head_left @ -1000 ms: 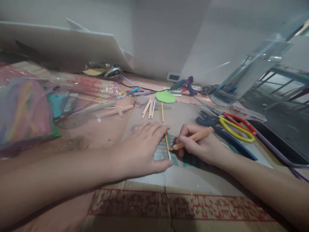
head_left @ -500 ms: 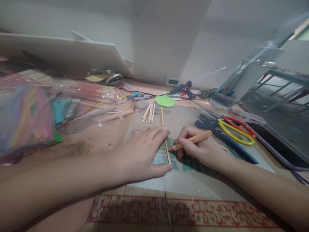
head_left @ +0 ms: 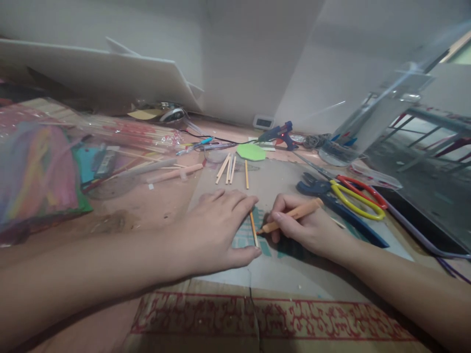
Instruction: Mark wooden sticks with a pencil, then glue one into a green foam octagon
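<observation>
A short wooden stick (head_left: 253, 228), mostly coloured orange with a pale lower end, lies on a grey board (head_left: 279, 274). My left hand (head_left: 226, 228) steadies it, index fingertip at the far end and thumb at the near end. In my right hand (head_left: 298, 220) is an orange marker pen (head_left: 303, 210), its tip touching or very close to the stick's lower part. Beyond my hands lie several plain short sticks (head_left: 230, 169) and one orange-coloured stick (head_left: 247, 174). A green octagonal piece (head_left: 250, 152) rests behind them.
To the right are pliers (head_left: 346, 211), scissors with red and yellow handles (head_left: 358, 198) and a phone (head_left: 423, 220). A glue gun (head_left: 277, 135) and a small digital display (head_left: 264, 121) sit at the back. Plastic bags of coloured strips (head_left: 44, 171) and sticks fill the left.
The marker tip has moved slightly down along the stick, and the orange colour reaches a little nearer its lower end. My left hand still holds the stick in place.
</observation>
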Motion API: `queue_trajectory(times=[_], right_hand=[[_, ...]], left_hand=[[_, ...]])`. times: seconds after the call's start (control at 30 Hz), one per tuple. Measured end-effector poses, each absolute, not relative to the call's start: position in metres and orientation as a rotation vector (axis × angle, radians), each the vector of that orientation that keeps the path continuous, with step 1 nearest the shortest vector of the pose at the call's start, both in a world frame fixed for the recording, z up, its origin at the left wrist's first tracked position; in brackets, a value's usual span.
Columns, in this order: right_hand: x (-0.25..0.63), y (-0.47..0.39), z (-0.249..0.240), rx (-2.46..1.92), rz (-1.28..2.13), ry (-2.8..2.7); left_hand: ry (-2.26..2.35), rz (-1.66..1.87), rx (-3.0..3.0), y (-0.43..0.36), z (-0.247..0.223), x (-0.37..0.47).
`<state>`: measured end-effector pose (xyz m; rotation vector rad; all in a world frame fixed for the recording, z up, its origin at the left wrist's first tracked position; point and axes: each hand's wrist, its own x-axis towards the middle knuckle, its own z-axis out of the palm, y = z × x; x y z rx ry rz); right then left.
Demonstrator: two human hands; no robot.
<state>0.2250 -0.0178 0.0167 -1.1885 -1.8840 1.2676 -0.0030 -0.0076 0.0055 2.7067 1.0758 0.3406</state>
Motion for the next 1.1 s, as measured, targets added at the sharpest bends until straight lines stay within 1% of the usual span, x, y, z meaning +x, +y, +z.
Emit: queue_trajectory(times=[0.1,0.3,0.53,0.77,1.0,1.1], right_hand=[[0.2254,-0.0185,0.017,-1.169,1.326,-1.901],[0.225,-0.0172,0.0171,-1.2,1.171,-1.878],[0.2282,-0.0187,0.0175,-1.168,1.294,-1.925],[0.2263,-0.0171,0.0172,-1.186,1.191,-1.911],[0.2277,-0.0176,0.0168,-1.131,1.302,-1.949],[0.2268,-0.0182,0.0175,-1.166,1.258,-1.934]], left_hand=[[1.08,0.346,2.695,-0.008,0.0047,-0.0031],[1.086,0.351,2.697,-0.0077,0.0039,-0.0031],[1.069,0.368,2.708,-0.0073,0.0048,-0.0033],[1.038,0.379,2.743,-0.0069,0.0056,-0.0036],[1.026,0.391,2.749,-0.0064,0.0044,-0.0027],[1.024,0.388,2.756,-0.0064,0.0044,-0.0029]])
